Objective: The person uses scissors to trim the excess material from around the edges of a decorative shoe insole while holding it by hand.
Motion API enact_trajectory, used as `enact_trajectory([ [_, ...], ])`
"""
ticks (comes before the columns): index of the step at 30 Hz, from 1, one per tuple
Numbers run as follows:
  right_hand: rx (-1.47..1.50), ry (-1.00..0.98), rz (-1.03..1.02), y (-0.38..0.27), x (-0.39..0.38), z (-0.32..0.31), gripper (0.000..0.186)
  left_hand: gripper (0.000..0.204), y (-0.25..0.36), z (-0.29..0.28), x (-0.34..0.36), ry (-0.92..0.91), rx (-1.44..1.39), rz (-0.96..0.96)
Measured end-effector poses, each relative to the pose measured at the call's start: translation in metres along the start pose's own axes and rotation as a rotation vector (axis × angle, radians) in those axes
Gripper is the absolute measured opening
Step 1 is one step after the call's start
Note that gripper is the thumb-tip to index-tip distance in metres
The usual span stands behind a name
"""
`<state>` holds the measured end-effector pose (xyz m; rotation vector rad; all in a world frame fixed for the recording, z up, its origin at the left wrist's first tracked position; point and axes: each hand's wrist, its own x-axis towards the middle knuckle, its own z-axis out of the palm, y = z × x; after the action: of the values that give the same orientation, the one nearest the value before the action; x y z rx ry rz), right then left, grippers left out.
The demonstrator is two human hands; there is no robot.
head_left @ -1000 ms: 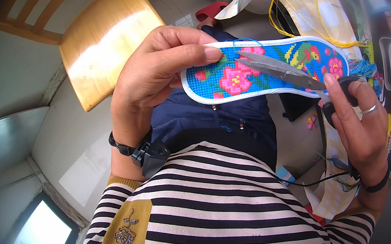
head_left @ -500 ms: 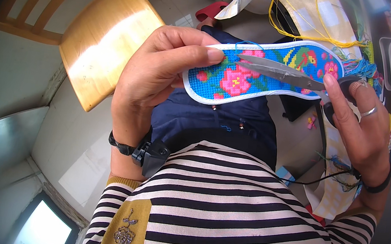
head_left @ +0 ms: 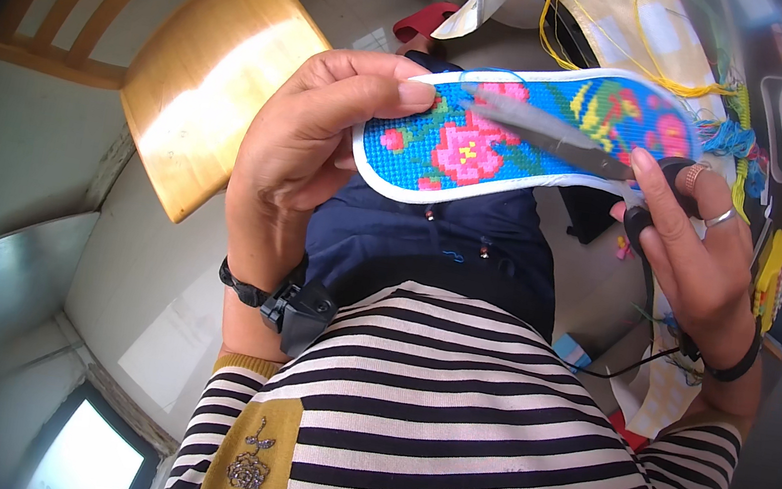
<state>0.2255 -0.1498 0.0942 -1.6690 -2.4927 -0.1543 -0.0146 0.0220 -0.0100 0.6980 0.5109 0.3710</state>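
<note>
Pink-flowered, white-edged blue cross-stitched insole (head_left: pixel 525 161) was held above the navy-clad lap (head_left: pixel 503 241) in the head view, its left end pinched by the left hand (head_left: pixel 313 122), thumb on top, presumably to steady it. The right hand (head_left: pixel 700 240) clasped long, grey-bladed, black-handled scissors (head_left: pixel 568 144) over its face. Blurred blades left contact uncertain; most left fingertips were hidden beneath, and the insole's right end was smeared.

Glare on chair (head_left: pixel 212 86), blurred scissors (head_left: pixel 561 137), dark corners
</note>
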Motion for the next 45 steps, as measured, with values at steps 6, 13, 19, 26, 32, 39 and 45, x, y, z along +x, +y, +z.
enact_trajectory([
  [6,0.074,0.032,0.097,-0.003,-0.002,-0.005,0.065,0.014,-0.008,0.009,0.002,0.053,0.009,0.031],
  [13,-0.026,-0.018,0.01,-0.002,-0.005,-0.009,0.068,0.021,-0.001,0.002,-0.001,0.032,0.053,0.038],
  [19,-0.035,-0.007,-0.026,-0.005,0.001,-0.01,0.066,0.02,-0.002,0.003,-0.001,0.018,0.053,0.039],
  [26,-0.053,-0.043,-0.036,-0.003,0.002,-0.013,0.063,0.019,-0.002,0.004,-0.002,0.011,0.07,0.046],
  [32,-0.087,-0.047,-0.048,-0.005,0.003,-0.015,0.057,0.018,-0.002,0.006,-0.002,-0.013,0.058,0.04],
  [39,-0.054,-0.008,0.007,-0.012,-0.001,-0.001,0.058,0.021,-0.004,0.001,0.002,0.007,0.031,0.009],
  [45,0.017,0.007,0.037,-0.015,-0.002,0.008,0.063,0.019,-0.004,0.001,-0.001,0.043,-0.006,0.046],
])
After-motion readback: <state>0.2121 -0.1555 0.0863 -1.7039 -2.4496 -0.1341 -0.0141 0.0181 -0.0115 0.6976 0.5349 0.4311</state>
